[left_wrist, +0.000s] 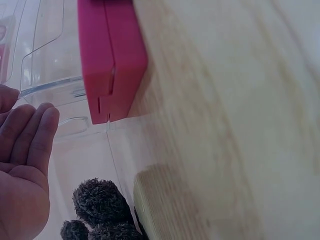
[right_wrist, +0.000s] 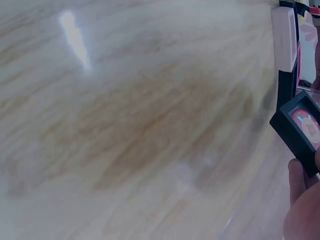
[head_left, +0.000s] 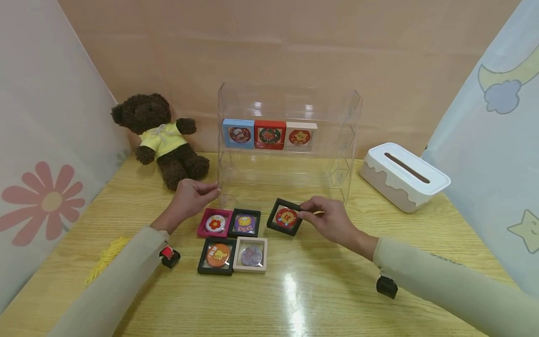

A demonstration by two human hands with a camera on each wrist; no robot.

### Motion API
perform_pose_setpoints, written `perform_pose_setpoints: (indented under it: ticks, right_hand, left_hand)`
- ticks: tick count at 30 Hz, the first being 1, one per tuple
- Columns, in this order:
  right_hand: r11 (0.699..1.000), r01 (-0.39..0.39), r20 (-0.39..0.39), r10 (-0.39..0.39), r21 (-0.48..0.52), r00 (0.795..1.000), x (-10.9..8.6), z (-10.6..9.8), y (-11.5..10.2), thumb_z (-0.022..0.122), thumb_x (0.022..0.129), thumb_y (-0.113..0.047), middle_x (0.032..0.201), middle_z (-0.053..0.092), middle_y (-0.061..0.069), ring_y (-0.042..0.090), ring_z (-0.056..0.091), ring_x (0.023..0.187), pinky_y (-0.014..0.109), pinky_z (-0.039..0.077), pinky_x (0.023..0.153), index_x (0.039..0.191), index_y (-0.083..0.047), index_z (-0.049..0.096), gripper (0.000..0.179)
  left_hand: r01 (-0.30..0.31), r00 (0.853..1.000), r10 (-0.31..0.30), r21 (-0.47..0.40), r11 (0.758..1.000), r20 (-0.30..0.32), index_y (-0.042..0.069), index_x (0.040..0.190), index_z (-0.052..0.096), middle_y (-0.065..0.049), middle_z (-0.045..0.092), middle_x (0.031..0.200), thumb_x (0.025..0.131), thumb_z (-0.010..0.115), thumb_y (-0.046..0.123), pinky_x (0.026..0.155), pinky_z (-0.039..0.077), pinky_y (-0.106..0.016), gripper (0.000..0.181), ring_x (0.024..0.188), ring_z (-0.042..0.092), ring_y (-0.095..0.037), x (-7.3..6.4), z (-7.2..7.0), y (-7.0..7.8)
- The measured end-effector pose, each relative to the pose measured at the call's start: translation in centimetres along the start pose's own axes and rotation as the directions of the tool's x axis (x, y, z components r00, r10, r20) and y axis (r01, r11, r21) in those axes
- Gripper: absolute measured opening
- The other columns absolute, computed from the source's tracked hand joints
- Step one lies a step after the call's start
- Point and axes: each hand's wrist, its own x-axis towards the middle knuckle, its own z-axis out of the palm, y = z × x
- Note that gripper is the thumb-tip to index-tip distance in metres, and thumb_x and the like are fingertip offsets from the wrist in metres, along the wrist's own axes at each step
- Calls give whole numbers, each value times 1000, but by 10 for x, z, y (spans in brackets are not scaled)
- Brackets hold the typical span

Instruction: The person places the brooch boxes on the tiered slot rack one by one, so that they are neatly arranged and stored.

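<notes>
My right hand (head_left: 330, 220) pinches a black display frame (head_left: 278, 225) by its right edge, tilted above the table; a round red badge shows inside it. Thumb and fingertips of my left hand (head_left: 189, 201) pinch the lower left edge of a clear tiered display rack (head_left: 290, 113). Blue (head_left: 238, 134), red (head_left: 270, 135) and white (head_left: 301, 136) framed badges stand side by side on an upper tier. In front of the rack lie a magenta frame (head_left: 200, 228), a black frame with a purple badge (head_left: 245, 223), a black frame with an orange badge (head_left: 217, 255) and a cream frame (head_left: 250, 254).
A brown teddy bear (head_left: 162, 140) in a yellow shirt leans left of the rack. To the right stands a white tissue box (head_left: 404, 175). Yellow yarn (head_left: 107, 257) lies beside my left sleeve. Patterned cloth walls rise on both sides of the wooden table (head_left: 337, 299).
</notes>
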Motion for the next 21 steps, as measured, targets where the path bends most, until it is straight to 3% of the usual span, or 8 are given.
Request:
perform_pose_setpoints:
  ticks: [6, 16, 21]
  right_hand:
    - [999, 16, -38, -17, -29, 999, 3, -13, -1, 75, 79, 4, 87, 69, 7, 19, 68, 77, 25, 55, 63, 82, -3, 69, 10]
    - [994, 37, -81, -45, -101, 996, 10, -35, -7, 74, 81, 0, 89, 68, 11, 23, 68, 78, 23, 54, 63, 81, 2, 66, 8]
    - [990, 40, -132, -59, -138, 989, 17, -47, -8, 73, 79, 6, 90, 69, 13, 25, 68, 80, 21, 54, 64, 80, 1, 65, 9]
  left_hand:
    - [3, 1000, -3, 2, 1000, 13, -3, 103, 71, -15, 68, 98, 88, 69, 9, 69, 55, -34, 20, 84, 68, -23, 1, -1, 0]
    - [-4, 1000, 4, -16, 1000, 8, -5, 102, 71, -17, 68, 97, 87, 70, 8, 67, 55, -25, 20, 84, 68, -25, 2, -2, -4]
    - [-6, 1000, 6, -24, 1000, 14, -5, 103, 71, -18, 68, 96, 87, 70, 9, 68, 55, -27, 21, 84, 68, -27, 1, -2, -3]
